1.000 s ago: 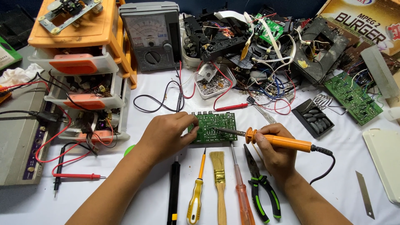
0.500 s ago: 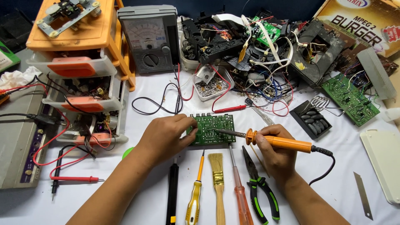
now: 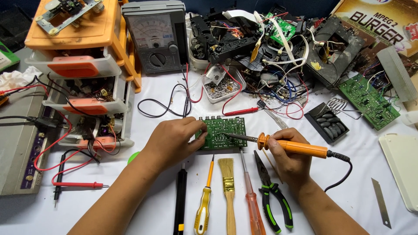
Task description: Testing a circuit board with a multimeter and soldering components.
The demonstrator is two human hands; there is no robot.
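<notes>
My left hand is curled over the left edge of the green circuit board, fingers pinching it against the white table. My right hand is clenched around the orange handle of the soldering iron, held like a pen; its metal tip points left and rests on the board's middle (contact looks made, though I cannot tell which joint).

Below both hands lies a row of tools, handles toward me: a black pen-shaped tool, a yellow screwdriver, a small brush, an orange screwdriver, and green-handled pliers just beside my right wrist.

Beyond the left hand stands an analog multimeter. Left of it sits an orange drawer unit. Beyond the right hand, a heap of wires and loose boards.
</notes>
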